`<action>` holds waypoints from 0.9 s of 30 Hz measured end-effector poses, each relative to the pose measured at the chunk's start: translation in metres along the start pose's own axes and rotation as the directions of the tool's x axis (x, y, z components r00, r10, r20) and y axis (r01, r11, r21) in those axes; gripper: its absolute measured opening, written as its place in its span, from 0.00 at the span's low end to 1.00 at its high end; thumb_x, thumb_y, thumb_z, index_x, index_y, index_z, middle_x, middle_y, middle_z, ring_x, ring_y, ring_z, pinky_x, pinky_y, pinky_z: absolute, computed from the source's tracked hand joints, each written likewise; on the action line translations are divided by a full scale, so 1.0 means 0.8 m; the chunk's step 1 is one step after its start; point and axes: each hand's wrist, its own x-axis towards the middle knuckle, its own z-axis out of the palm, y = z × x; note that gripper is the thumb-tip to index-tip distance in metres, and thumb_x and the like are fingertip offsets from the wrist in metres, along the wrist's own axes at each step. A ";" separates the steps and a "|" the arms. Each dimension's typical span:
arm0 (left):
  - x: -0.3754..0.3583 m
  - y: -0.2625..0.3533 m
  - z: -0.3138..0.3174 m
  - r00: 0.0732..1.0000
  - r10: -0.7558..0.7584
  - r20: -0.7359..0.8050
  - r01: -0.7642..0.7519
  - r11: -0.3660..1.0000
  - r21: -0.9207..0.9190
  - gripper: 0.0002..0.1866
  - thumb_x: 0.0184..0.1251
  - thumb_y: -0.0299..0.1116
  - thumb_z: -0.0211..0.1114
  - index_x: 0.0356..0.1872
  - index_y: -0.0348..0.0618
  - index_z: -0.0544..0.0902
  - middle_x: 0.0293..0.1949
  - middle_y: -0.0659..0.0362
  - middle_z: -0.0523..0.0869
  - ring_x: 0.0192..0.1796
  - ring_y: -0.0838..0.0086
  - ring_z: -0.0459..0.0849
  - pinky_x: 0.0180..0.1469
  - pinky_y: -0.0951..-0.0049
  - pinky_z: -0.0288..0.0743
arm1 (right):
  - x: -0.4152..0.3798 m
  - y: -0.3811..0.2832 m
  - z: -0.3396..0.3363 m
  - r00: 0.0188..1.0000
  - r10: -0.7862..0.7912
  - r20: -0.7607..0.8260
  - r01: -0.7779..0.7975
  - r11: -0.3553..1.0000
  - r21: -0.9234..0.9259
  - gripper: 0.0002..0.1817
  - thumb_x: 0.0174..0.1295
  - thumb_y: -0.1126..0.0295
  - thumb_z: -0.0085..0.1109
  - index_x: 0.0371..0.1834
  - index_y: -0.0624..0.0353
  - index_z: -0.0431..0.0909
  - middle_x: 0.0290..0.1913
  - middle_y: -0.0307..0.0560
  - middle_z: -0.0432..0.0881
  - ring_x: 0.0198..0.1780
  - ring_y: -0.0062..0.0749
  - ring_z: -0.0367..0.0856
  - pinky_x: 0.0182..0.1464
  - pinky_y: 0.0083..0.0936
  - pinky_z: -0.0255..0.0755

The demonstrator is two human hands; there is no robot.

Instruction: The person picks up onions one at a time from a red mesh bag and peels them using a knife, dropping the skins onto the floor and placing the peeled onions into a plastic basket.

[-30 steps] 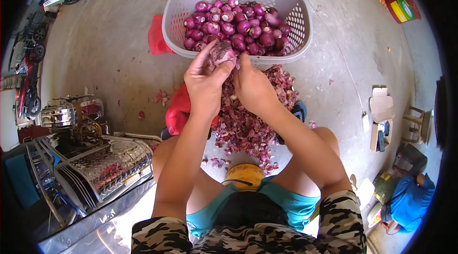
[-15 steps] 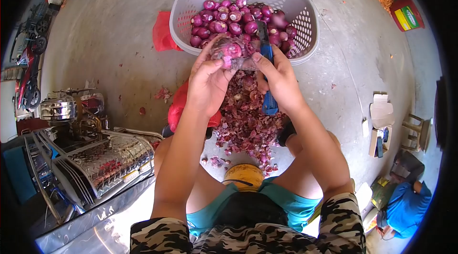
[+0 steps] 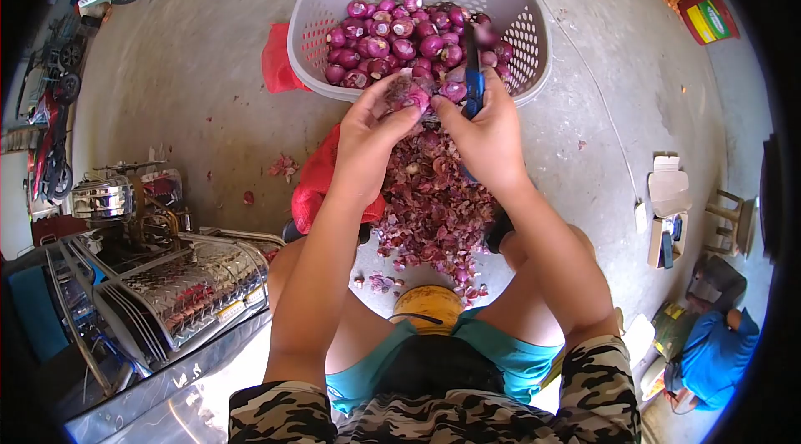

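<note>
In front of the basket's near rim, my left hand (image 3: 367, 131) grips a red onion (image 3: 409, 94) with papery skin hanging loose on it. A blue utility knife (image 3: 474, 85) is held in my right hand (image 3: 491, 135), its dark blade pointing away from me over the basket. My right thumb presses at the onion's side, and both hands nearly meet there. Purple-red onions (image 3: 403, 49) fill the floor of the grey perforated basket (image 3: 321, 6) just beyond. Below my hands spreads a heap of dry onion skins (image 3: 434, 210) on the concrete.
Red mesh bags (image 3: 317, 181) lie left of the skins and beside the basket. A yellow round container (image 3: 427, 309) sits between my legs. Shiny metal motorcycle parts (image 3: 192, 285) crowd the left. At right are an open cardboard box (image 3: 667, 210) and a person in blue (image 3: 717, 360).
The hands have drawn closer together at the onion. My right hand has turned so that it covers more of the knife's handle, and its thumb now presses on the onion.
</note>
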 end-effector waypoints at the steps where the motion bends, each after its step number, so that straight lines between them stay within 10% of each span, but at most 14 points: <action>1: 0.001 -0.005 0.000 1.000 0.004 -0.018 -0.004 1.000 0.005 0.24 0.61 0.25 0.63 0.60 0.38 0.70 0.48 0.58 0.81 0.48 0.75 0.80 0.49 0.74 0.75 | -0.002 -0.002 0.000 1.000 0.006 0.020 -0.005 0.999 -0.040 0.15 0.53 0.75 0.63 0.42 0.66 0.70 0.32 0.45 0.81 0.34 0.27 0.79 0.39 0.26 0.73; 12: -0.001 0.004 -0.013 0.996 -0.037 0.085 0.058 0.967 -0.247 0.22 0.64 0.29 0.62 0.60 0.45 0.71 0.51 0.60 0.80 0.50 0.75 0.79 0.52 0.69 0.74 | 0.009 0.004 -0.002 0.999 -0.023 -0.025 0.027 0.990 0.142 0.18 0.53 0.79 0.58 0.48 0.68 0.69 0.33 0.41 0.80 0.34 0.20 0.77 0.40 0.21 0.72; 21: 0.002 0.008 -0.015 1.000 0.000 0.023 0.008 0.944 -0.330 0.22 0.61 0.19 0.62 0.58 0.39 0.72 0.50 0.57 0.79 0.52 0.72 0.79 0.58 0.69 0.73 | 0.006 -0.005 -0.025 0.945 0.138 0.297 -0.070 0.972 -0.226 0.15 0.58 0.66 0.63 0.42 0.66 0.73 0.27 0.40 0.78 0.27 0.20 0.71 0.31 0.23 0.68; 27: 0.004 0.009 -0.011 0.999 0.000 0.047 0.010 0.977 -0.214 0.23 0.59 0.18 0.63 0.57 0.37 0.72 0.50 0.57 0.79 0.51 0.74 0.78 0.57 0.71 0.73 | 0.005 -0.025 -0.021 0.925 0.224 0.306 -0.250 0.967 0.045 0.14 0.60 0.65 0.62 0.41 0.66 0.76 0.26 0.37 0.78 0.28 0.19 0.72 0.32 0.21 0.69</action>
